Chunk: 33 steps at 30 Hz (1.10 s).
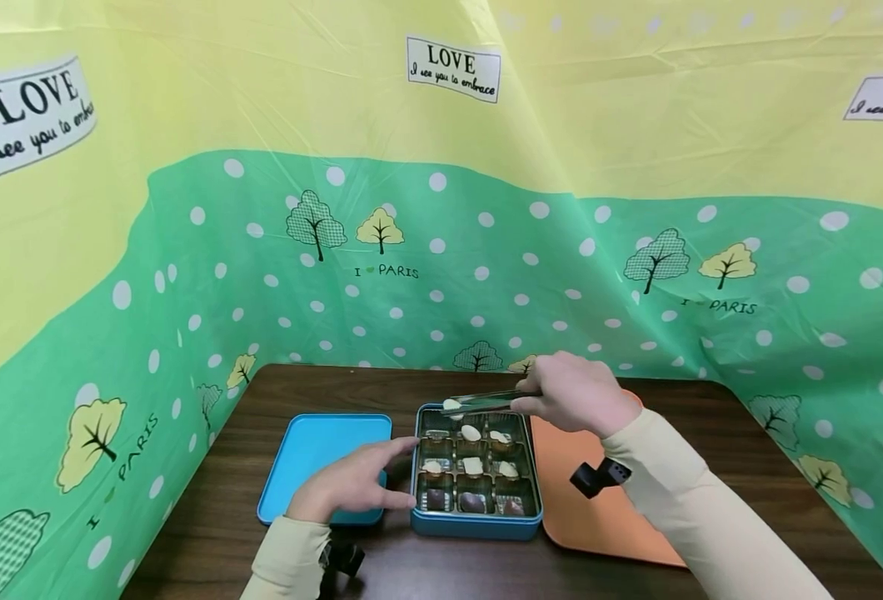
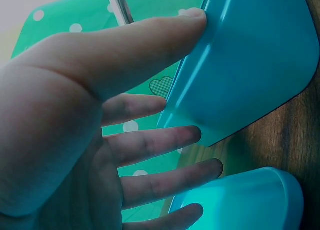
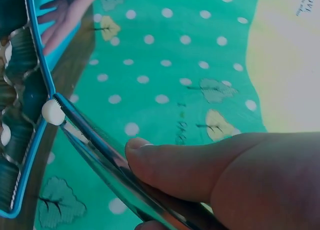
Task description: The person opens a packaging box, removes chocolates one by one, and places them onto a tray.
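A blue tin holds a divided insert with several compartments. Dark chocolates fill its front row; white pieces lie in the middle row and in part of the back row. With thumb and fingers my right hand grips metal tongs above the tin's back edge. Between the tong tips is a rounded white piece. My left hand has its fingers extended at the tin's left side, and its thumb touches the wall. The back-left compartment's contents are hard to make out.
Left of the tin lies a blue lid, partly behind my left hand. An orange board lies to the right, under my right forearm. Green and yellow printed cloth surrounds the dark wooden table.
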### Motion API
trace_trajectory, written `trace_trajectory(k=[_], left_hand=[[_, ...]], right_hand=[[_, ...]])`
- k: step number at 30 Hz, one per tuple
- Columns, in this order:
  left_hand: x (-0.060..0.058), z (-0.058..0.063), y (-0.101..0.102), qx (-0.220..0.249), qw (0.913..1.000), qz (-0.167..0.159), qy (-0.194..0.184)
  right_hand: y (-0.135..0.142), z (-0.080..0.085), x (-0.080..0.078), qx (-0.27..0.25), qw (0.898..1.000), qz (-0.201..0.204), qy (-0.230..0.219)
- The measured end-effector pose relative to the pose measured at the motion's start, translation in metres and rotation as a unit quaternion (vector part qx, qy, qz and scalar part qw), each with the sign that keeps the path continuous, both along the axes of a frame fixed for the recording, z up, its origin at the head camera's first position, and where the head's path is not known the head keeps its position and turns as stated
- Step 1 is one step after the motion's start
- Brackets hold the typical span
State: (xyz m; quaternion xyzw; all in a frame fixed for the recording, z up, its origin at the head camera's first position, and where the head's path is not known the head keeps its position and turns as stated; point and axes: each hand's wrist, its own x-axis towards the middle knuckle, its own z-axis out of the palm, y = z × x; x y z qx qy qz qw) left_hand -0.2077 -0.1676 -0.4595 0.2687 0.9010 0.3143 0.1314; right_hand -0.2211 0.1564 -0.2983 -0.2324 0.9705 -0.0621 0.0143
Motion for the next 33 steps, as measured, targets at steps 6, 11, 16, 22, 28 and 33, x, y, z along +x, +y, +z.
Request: trace_trajectory(k=[6, 11, 16, 22, 28, 33], left_hand=[[0.0, -0.001, -0.001, 0.001, 1.0, -0.001, -0.002], [-0.001, -0.002, -0.001, 0.005, 1.0, 0.0, -0.005], [0.0, -0.002, -0.001, 0.004, 1.0, 0.002, -0.005], [0.001, -0.001, -0.001, 0.007, 0.9999, 0.002, -0.008], [0.0, -0.001, -0.001, 0.006, 1.0, -0.003, -0.005], [0.0, -0.002, -0.001, 0.005, 1.0, -0.002, -0.005]], right_hand=[[0.033, 0.008, 0.007, -0.012, 1.0, -0.017, 0.008], [0.063, 0.008, 0.012, -0.017, 0.999, -0.042, -0.001], [0.091, 0.003, 0.016, -0.009, 0.998, -0.067, -0.012], [0.115, -0.011, 0.017, -0.006, 0.995, -0.087, -0.043], [0.128, -0.029, 0.014, -0.007, 0.992, -0.106, -0.069], [0.132, -0.042, 0.011, -0.007, 0.991, -0.108, -0.079]])
